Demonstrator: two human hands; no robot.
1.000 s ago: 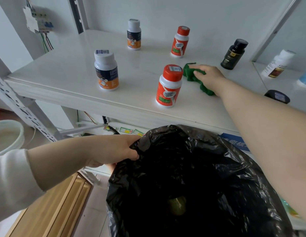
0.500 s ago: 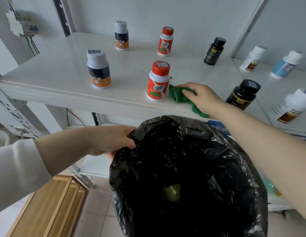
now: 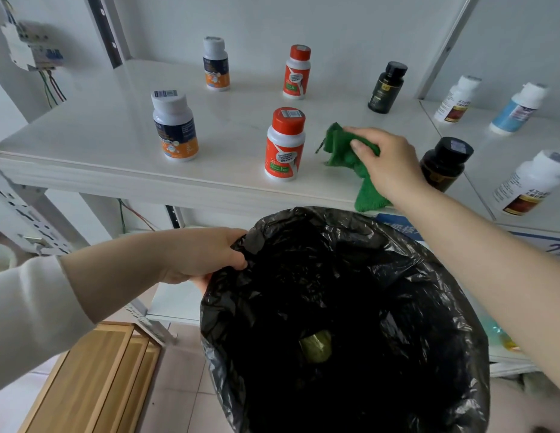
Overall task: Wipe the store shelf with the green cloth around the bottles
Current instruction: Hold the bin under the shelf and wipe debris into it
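Note:
My right hand [image 3: 388, 157] presses the green cloth [image 3: 344, 151] onto the white store shelf [image 3: 116, 129], between the near red-capped bottle [image 3: 285, 145] and a black bottle [image 3: 444, 162]. One end of the cloth hangs over the shelf's front edge. A white-capped bottle with an orange band [image 3: 174, 126] stands at the left front. At the back stand another white-capped bottle [image 3: 216, 64], a second red-capped one [image 3: 297, 71] and a slim black bottle [image 3: 386, 87]. My left hand [image 3: 206, 254] grips the rim of a black bin bag [image 3: 344, 323] held open below the shelf.
The neighbouring shelf on the right carries white bottles [image 3: 456, 98] [image 3: 528, 182] and a blue-labelled one [image 3: 516, 109]. A wooden unit [image 3: 91, 379] stands on the tiled floor at lower left. An electrical box with wires [image 3: 31, 51] hangs on the left wall.
My right hand has swept the cloth forward along the shelf from behind the near red-capped bottle to its right side. The left hand keeps its hold on the bag.

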